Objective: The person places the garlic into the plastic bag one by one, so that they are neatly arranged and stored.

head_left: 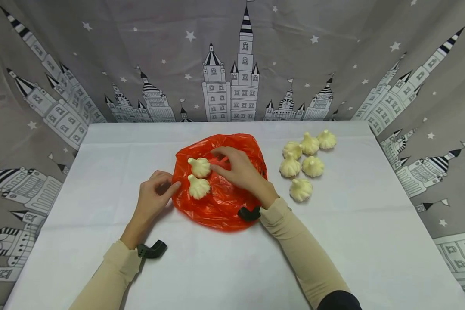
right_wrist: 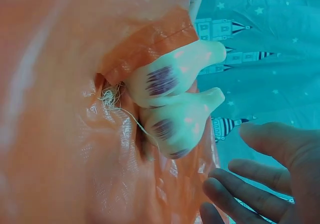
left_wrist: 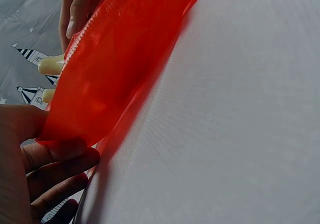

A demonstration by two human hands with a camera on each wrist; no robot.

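A red plastic bag (head_left: 224,215) lies spread on the table. Two pale garlic bulbs, an upper one (head_left: 199,167) and a lower one (head_left: 198,187), rest side by side on its left half. In the right wrist view the garlic bulbs (right_wrist: 177,129) show purple streaks and stringy roots, with a fold of the bag partly over one. My left hand (head_left: 154,189) pinches the bag's left edge between thumb and forefinger; the left wrist view shows the raised red film (left_wrist: 115,68). Over the bag, just right of the bulbs, my right hand (head_left: 238,170) has its thumb and fingers spread, nothing between them.
Several more garlic bulbs (head_left: 312,166) stand grouped on the white tablecloth (head_left: 372,206) to the right of the bag, beside my right forearm. A grey curtain (head_left: 151,43) printed with castles and stars hangs behind the table.
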